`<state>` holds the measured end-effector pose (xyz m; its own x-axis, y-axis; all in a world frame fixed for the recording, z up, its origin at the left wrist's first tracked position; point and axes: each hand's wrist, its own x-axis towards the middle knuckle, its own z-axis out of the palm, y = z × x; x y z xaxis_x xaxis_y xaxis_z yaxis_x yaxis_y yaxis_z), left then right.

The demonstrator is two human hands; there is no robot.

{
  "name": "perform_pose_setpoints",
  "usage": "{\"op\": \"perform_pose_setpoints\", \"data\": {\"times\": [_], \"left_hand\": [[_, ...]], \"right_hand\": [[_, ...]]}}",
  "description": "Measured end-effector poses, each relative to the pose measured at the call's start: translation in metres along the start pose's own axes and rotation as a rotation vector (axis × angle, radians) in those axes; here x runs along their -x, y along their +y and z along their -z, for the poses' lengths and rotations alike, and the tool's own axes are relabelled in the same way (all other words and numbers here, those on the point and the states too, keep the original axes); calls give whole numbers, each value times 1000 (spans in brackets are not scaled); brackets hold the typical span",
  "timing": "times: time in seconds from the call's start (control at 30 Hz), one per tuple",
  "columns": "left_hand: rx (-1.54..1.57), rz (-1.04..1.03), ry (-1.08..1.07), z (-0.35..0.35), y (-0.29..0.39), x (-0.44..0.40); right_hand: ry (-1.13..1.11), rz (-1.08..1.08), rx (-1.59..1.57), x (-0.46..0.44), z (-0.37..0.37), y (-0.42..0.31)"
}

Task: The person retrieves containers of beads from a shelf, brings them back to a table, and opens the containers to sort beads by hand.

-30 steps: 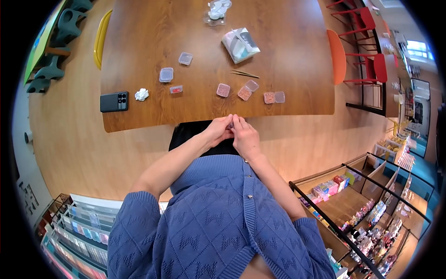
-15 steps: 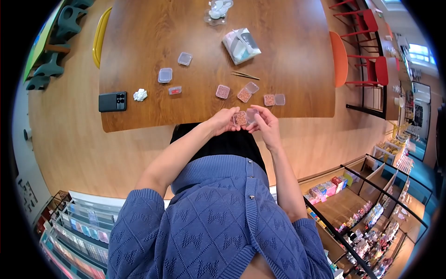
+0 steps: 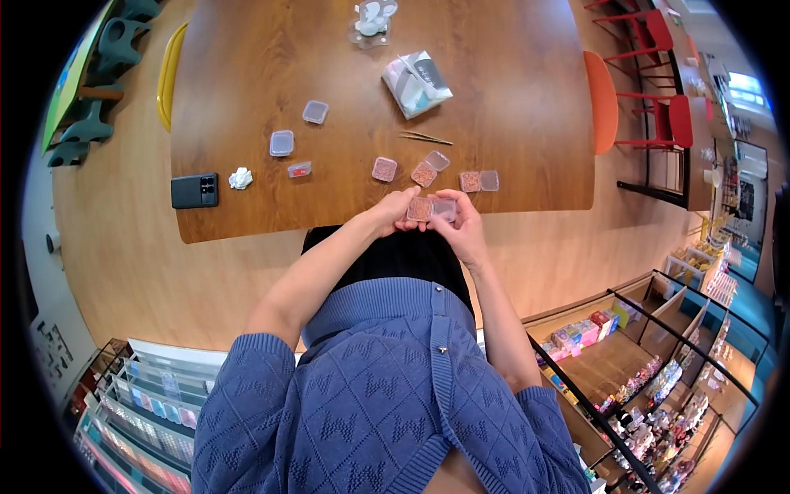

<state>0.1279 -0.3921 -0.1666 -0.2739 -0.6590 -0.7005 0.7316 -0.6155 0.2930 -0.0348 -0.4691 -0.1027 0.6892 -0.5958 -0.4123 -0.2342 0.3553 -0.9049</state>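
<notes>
Between my hands, at the table's near edge, is a small clear hinged box (image 3: 420,209) of pinkish-orange beads, its lid (image 3: 444,210) swung out to the right. My left hand (image 3: 397,211) grips the bead-filled half from the left. The fingers of my right hand (image 3: 462,224) are closed on the lid side. Just beyond lie a closed-looking bead box (image 3: 384,170), an open bead box (image 3: 424,174) with its lid tilted up behind, and another open bead box (image 3: 470,181) with its lid flat to the right. Brass-coloured tweezers (image 3: 426,137) rest farther back.
On the wooden table (image 3: 271,49) are a tissue pack (image 3: 417,85), clear plastic packaging (image 3: 373,22), two small clear boxes (image 3: 281,143), a box with red contents (image 3: 299,170), crumpled white tissue (image 3: 240,178) and a black phone (image 3: 195,190). Chairs flank the table; shelves stand behind me.
The box in my hands has turned slightly, and its lid now lies flatter beside the bead-filled half. The whole view has shifted a little; the things on the table stay put.
</notes>
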Motion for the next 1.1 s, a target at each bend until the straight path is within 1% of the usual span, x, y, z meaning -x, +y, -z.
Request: {"op": "perform_pose_setpoints", "data": {"times": [0.07, 0.13, 0.27, 0.37, 0.43, 0.47, 0.53, 0.57, 0.63, 0.77, 0.83, 0.87, 0.93, 1.03, 1.1], "left_hand": [[-7, 9, 33, 0, 2, -6], [-34, 25, 64, 0, 4, -14], [-30, -2, 62, -3, 7, -21], [-8, -34, 110, -8, 9, -22], [-147, -2, 355, -12, 11, -21], [-146, -4, 358, -13, 11, -17], [-204, -146, 462, -16, 5, -5], [-205, -146, 464, -17, 0, -2], [-139, -386, 519, -21, -6, 3], [-117, -429, 511, -20, -6, 2], [-65, -429, 500, -20, -5, -1], [-62, -431, 500, -19, -4, -2], [8, -386, 499, -17, -3, -4], [75, -358, 494, -14, -2, -7], [70, -377, 492, -14, -1, -8]], "right_hand": [[11, 35, 53, -1, -2, 5], [58, 115, 243, -7, 1, 11], [94, 137, 320, -16, 4, 11], [110, 193, 387, -23, 6, 9], [144, 217, 526, -28, 8, 8], [141, 218, 525, -31, 8, 8], [162, 213, 558, -36, 10, 10], [162, 213, 556, -38, 11, 12], [157, 195, 634, -43, 10, 13], [136, 174, 653, -46, 6, 5], [145, 108, 646, -46, 4, 1], [143, 109, 648, -47, 4, 3], [212, 87, 561, -48, 3, 8], [213, 56, 505, -49, 4, 13], [236, 70, 483, -50, 5, 17]]}}
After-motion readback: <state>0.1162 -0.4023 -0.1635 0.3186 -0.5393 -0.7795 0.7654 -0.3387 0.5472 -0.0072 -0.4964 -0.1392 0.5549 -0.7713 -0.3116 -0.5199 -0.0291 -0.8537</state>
